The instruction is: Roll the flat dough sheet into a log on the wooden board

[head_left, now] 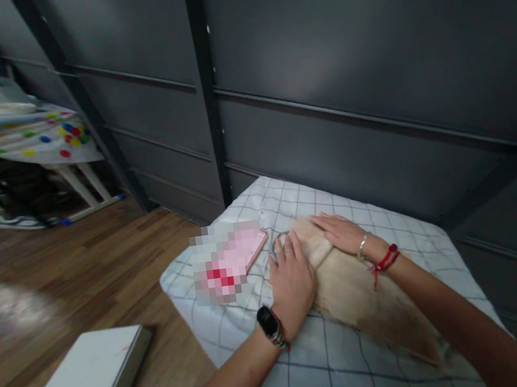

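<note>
A long tan piece with darker brown patches (364,290), cloth or thin board, lies slantwise on a checked white tablecloth (303,352). Across its far end is a paler, fuzzy tan part (310,240) that looks like a cloth or a folded flap. My left hand (292,275) rests on the left edge of this part, fingers stretched forward. On its far right side lies my right hand (342,231), fingers extended and flat. Both hands press from above and neither grips anything. My palms hide some of the edges beneath them.
A pink phone-like item (236,257), partly blurred out, lies left of my left hand. Dark metal panels (337,37) rise behind the table. A white box-like surface (80,375) stands lower left. A person's leg and shoe (24,219) show by a dotted-cloth table (41,136).
</note>
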Available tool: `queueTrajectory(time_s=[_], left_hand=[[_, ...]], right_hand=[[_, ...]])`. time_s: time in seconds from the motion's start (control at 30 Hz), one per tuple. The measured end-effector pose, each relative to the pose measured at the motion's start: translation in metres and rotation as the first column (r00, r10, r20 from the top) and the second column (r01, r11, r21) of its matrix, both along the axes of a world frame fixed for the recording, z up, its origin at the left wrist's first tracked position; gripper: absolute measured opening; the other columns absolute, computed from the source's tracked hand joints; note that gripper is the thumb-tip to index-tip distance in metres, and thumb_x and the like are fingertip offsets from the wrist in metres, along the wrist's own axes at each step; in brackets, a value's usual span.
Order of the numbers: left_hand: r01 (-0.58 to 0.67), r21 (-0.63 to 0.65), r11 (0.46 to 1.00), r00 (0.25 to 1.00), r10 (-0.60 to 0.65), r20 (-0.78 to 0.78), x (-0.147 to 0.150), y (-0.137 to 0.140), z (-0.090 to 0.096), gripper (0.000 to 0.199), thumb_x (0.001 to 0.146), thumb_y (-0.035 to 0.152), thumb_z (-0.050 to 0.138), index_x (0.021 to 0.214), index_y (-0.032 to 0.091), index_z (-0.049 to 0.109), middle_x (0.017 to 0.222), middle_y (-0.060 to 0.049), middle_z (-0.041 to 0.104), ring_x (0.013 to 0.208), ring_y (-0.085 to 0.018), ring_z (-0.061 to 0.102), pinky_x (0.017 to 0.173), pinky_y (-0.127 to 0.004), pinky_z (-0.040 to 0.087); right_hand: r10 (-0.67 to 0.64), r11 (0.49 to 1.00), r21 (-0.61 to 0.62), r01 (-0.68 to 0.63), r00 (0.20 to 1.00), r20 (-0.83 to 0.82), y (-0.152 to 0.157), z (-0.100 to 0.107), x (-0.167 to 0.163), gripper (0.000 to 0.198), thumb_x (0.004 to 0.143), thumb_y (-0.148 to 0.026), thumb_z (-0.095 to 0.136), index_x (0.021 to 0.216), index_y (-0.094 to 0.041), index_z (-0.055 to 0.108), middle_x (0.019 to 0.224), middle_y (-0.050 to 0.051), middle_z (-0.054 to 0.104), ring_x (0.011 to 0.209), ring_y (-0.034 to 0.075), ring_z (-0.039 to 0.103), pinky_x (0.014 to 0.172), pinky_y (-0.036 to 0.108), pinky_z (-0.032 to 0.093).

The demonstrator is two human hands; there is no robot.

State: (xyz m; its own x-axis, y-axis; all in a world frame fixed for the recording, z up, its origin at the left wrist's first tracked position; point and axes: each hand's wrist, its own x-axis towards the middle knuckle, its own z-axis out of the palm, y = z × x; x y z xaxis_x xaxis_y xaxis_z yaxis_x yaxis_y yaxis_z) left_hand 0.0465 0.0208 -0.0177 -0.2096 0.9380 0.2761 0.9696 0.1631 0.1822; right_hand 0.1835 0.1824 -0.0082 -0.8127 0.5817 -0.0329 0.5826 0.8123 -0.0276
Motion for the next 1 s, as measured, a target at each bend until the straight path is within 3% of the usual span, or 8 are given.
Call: queueTrajectory(time_s=[0.23,0.6,1.0], left_hand=[[-0.034,-0.045,0.998,0.991,0.039,0.126,-0.02,0.018,-0.003,0.061,0.084,0.005,0.032,0.142,-0.007,0.021,0.143,-0.026,0.036,0.134,-0.035,0.032,0.103,-0.048,0.036],[-0.062,-0.046,0.997,0.996,0.065,0.065,-0.032,0.028,-0.005,0.061,0.086,0.013,0.033,0.144,-0.003,0.021,0.134,-0.025,0.048,0.129,-0.033,0.039,0.1,-0.048,0.037],[-0.118,-0.048,0.992,0.993,0.118,0.013,-0.044,0.03,0.002,0.058,0.088,0.013,0.031,0.144,-0.001,0.025,0.134,-0.023,0.049,0.13,-0.033,0.038,0.102,-0.052,0.034]], right_hand=[[0.068,0.998,-0.022,-0.066,0.994,0.083,0.007,0.009,-0.022,0.065,0.084,-0.018,0.032,0.148,-0.022,0.025,0.151,-0.001,0.029,0.14,0.018,0.021,0.112,0.042,0.024],[0.15,0.989,-0.001,-0.15,0.988,-0.037,0.031,0.0,-0.047,0.064,0.084,-0.019,0.035,0.148,-0.021,0.027,0.149,-0.002,0.034,0.14,0.017,0.019,0.112,0.037,0.028],[0.006,0.992,-0.128,0.005,0.996,0.089,0.041,0.003,-0.095,0.061,0.088,-0.019,0.035,0.148,-0.022,0.027,0.149,-0.001,0.034,0.136,0.017,0.031,0.109,0.035,0.033]])
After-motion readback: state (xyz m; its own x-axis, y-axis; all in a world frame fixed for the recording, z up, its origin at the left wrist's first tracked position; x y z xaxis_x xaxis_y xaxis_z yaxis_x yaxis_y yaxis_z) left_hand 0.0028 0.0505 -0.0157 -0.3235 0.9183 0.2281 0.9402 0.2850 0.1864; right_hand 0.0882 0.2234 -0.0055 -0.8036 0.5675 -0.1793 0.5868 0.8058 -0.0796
